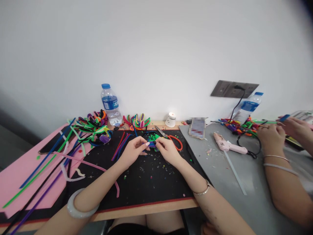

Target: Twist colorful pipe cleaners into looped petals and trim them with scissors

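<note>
Over the black mat (137,182), both my hands meet at a small bundle of green, blue and purple fuzzy stems (153,141). My left hand (134,149) pinches at the bundle's left side, thumb and index finger together. From the right, my right hand (167,149) closes its fingertips on the bundle's edge. Just behind my right hand lie scissors with orange handles (176,142). Red and blue stems (121,145) rest left of my left hand. Small clippings are scattered on the mat.
Long stems (49,166) cross a pink board (19,178) at left. Colourful bunches, a water bottle (110,106) and a paper cup (170,119) stand along the wall. At right are a pink glue gun (230,146) and another person's hands (271,135).
</note>
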### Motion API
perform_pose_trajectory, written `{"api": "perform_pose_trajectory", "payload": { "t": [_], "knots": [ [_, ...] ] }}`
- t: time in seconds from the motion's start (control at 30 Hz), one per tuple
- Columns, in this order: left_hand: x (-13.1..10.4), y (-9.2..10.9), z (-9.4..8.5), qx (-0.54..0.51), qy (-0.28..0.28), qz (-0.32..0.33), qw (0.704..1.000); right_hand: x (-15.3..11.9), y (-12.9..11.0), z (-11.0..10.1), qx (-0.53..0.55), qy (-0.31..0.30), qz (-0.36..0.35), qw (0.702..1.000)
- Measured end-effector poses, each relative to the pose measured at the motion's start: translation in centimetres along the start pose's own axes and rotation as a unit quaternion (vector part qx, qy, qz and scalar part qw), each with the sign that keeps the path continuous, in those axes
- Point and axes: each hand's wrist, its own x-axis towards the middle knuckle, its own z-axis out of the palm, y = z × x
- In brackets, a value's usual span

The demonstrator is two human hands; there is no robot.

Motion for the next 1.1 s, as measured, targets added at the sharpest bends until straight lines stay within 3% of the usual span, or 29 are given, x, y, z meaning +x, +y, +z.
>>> {"api": "perform_pose_trajectory", "payload": {
  "t": [0.13,0.3,0.43,0.63,0.77,1.1],
  "knots": [
    [0.0,-0.3,0.1,0.072,-0.028,0.004,0.997,0.1,0.2,0.1,0.019,0.014,0.032,0.999],
    [0.0,-0.2,0.3,0.077,-0.029,-0.006,0.997,0.1,0.4,0.5,0.099,-0.005,0.086,0.991],
    [-0.1,0.2,0.3,0.080,-0.018,0.011,0.997,0.2,0.3,0.6,0.223,-0.039,0.134,0.965],
    [-0.2,0.3,0.3,0.073,-0.006,0.034,0.997,0.3,0.3,0.7,0.340,-0.058,0.147,0.927],
    [-0.2,0.2,0.4,0.077,-0.007,0.035,0.996,0.3,0.4,0.9,0.360,-0.059,0.164,0.916],
    [-0.2,0.2,0.4,0.063,-0.017,0.023,0.998,0.3,0.5,0.8,0.307,-0.039,0.134,0.941]
  ]
}}
